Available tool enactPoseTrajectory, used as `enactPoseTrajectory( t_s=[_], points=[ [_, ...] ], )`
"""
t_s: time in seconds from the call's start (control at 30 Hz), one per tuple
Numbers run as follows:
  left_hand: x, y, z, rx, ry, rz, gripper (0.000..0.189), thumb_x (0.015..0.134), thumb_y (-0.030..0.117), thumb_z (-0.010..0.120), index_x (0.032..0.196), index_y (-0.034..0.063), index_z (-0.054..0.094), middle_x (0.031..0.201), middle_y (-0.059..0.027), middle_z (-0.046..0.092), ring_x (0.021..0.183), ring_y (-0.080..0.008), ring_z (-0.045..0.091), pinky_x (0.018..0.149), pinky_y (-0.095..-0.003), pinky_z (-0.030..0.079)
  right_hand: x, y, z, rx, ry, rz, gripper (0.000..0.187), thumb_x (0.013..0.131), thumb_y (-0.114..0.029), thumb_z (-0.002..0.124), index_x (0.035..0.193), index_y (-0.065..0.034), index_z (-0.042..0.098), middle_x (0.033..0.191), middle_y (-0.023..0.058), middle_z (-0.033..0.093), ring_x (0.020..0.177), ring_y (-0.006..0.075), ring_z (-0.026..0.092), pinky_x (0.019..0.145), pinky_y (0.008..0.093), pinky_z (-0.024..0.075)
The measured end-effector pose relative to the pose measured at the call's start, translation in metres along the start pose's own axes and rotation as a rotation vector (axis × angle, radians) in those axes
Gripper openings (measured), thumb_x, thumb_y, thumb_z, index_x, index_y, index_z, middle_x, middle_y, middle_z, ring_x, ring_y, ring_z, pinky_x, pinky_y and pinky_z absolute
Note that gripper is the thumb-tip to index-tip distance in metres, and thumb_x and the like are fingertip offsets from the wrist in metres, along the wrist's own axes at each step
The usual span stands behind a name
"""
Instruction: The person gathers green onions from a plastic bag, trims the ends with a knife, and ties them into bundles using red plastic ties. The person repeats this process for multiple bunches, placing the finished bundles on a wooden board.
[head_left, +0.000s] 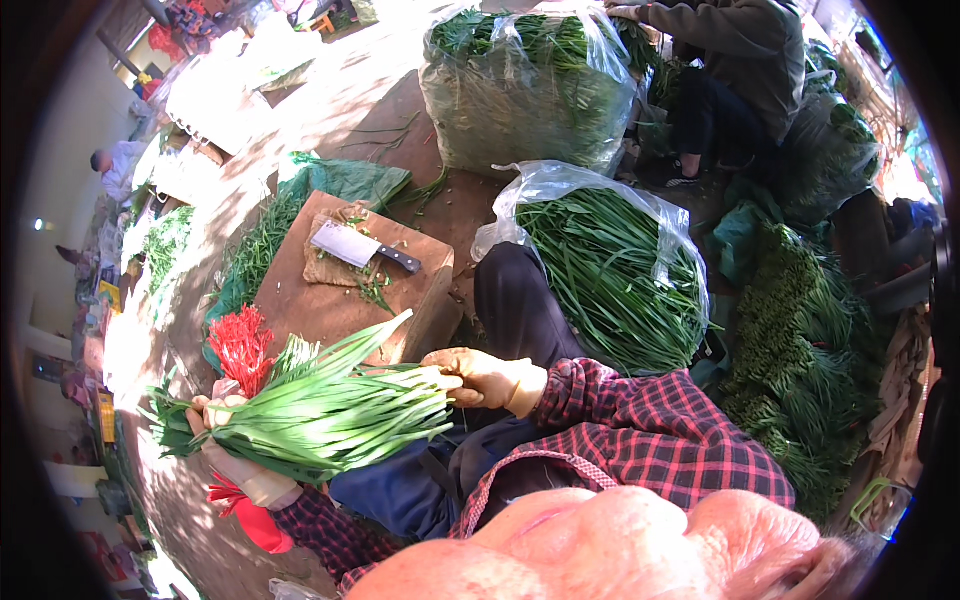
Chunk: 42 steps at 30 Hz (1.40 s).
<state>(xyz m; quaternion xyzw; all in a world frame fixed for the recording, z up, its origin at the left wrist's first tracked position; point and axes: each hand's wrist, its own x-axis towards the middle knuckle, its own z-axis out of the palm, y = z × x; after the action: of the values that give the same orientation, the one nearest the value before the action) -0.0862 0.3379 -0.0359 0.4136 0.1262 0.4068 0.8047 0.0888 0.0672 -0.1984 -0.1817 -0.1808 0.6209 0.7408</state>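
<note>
A loose bundle of long green leafy stalks (337, 420) lies across my lap, its leaves fanned to the right. My left hand (217, 427), in a pale glove, grips the bundle near its left end. At the right end, my gloved right hand (480, 379) pinches some of the stalk tips between thumb and fingers. Beyond the bundle is a brown block (300, 277), with a cleaver (364, 249) and green scraps on a folded cloth (319, 274). A bunch of red ties (241, 346) stands just behind the bundle, near my left hand.
An open plastic bag of green stalks (615, 277) stands beyond my right knee. A larger filled bag (525, 112) is behind it, with a seated person (735, 75) beside it. Bundled greens (787, 360) are heaped at the right; a green sack (352, 180) lies behind the block.
</note>
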Motion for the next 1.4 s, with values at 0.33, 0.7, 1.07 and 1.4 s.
enactPoseTrajectory(
  t_s=[0.33, 0.7, 1.07, 1.4],
  points=[
    [0.007, 0.06, -0.062, 0.08, 0.088, 0.251, 0.022, 0.101, 0.027, 0.054, 0.094, 0.007, 0.061, 0.085, -0.0012, 0.061, 0.086, -0.0126, 0.059, 0.111, -0.0343, 0.041, -0.032, -0.056, -0.024, -1.31, 0.354, -0.022, 0.022, 0.093, -0.025, 0.063, 0.088, -0.0029, 0.064, 0.055, 0.0056, 0.055, 0.044, 0.0203, 0.054, 0.043, 0.0312, 0.0416],
    [0.0, -0.008, 0.026, -0.209, -0.016, 0.292, 0.023, 0.103, 0.025, 0.052, 0.088, 0.0079, 0.057, 0.084, -0.0021, 0.055, 0.088, -0.0188, 0.055, 0.102, -0.042, 0.043, 0.04, 0.019, 0.054, -0.057, -0.389, 0.225, 0.073, 0.1, -0.043, 0.058, 0.153, -0.0021, 0.029, 0.151, 0.0224, 0.042, 0.141, 0.0346, 0.04, 0.116, 0.0496, 0.0332],
    [-0.095, -0.091, 0.036, 0.84, -0.599, 0.567, 0.029, 0.08, 0.011, 0.078, 0.104, 0.0077, 0.061, 0.104, -0.0105, 0.066, 0.106, -0.0296, 0.064, 0.113, -0.0521, 0.038, 0.098, 0.009, -0.002, 0.588, 0.037, -0.048, 0.057, 0.095, -0.054, 0.059, 0.118, -0.0032, 0.067, 0.11, 0.0135, 0.073, 0.097, 0.0314, 0.071, 0.088, 0.0478, 0.058],
    [-0.081, -0.049, -0.01, 0.087, 0.006, 0.027, 0.058, 0.102, 0.032, 0.047, 0.147, -0.0017, 0.034, 0.135, -0.0178, 0.05, 0.13, -0.0286, 0.046, 0.118, -0.0569, 0.028, 0.088, 0.05, -0.027, 0.379, 0.06, 0.19, 0.043, 0.087, -0.031, 0.068, 0.119, -0.0019, 0.065, 0.104, 0.0112, 0.072, 0.09, 0.0229, 0.07, 0.079, 0.0372, 0.059]
  ],
)
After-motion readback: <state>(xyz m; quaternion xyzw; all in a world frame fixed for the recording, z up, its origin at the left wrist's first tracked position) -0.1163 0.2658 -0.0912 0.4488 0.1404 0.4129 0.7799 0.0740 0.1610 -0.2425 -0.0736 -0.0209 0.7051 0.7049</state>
